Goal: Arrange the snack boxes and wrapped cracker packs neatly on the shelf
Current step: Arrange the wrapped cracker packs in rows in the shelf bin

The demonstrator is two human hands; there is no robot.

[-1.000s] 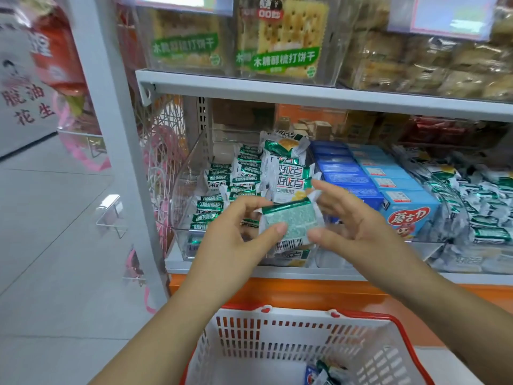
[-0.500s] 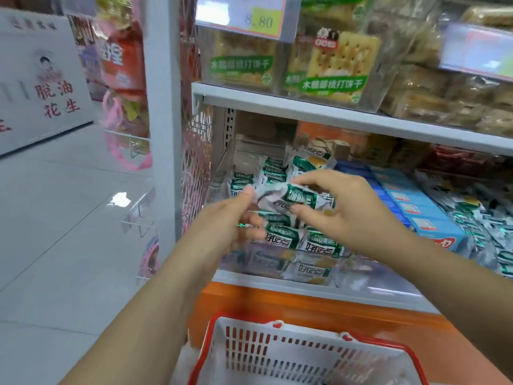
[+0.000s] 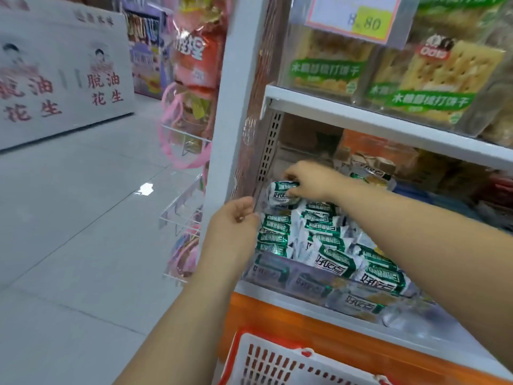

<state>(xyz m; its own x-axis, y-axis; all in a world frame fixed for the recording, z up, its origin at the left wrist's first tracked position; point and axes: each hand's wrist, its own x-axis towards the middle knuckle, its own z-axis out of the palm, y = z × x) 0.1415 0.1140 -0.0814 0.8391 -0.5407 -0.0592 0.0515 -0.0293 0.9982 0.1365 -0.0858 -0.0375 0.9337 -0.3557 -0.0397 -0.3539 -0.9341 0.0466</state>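
at the very bottom of the view, nearest the person, sits the white slotted wall of a red-rimmed basket (image 3: 277, 362). just beyond it runs the orange base (image 3: 266, 312) of the shelf unit, and on the ledge above that stands a clear bin (image 3: 302, 276) heaped with green-and-white wrapped cracker packs (image 3: 333, 257), some lined up on edge along the left side, others lying loose and tilted toward the near right.

the left hand (image 3: 236, 220) hovers at the bin's near left corner, fingers loosely curled with nothing seen in them; whether they touch the bin's side wall cannot be told. farther in, the right hand (image 3: 308, 180) reaches across from the right to the bin's far left corner and pinches one cracker pack (image 3: 279, 195) from above, the pack sitting atop the far end of the left row, next to the perforated shelf upright (image 3: 268, 145).

above and behind, a white upper shelf (image 3: 361, 118) carries large clear bags of soda crackers (image 3: 444, 76) under a price tag (image 3: 352, 18). far left, across the pale floor, stands a white sign board (image 3: 58, 76) with red characters.
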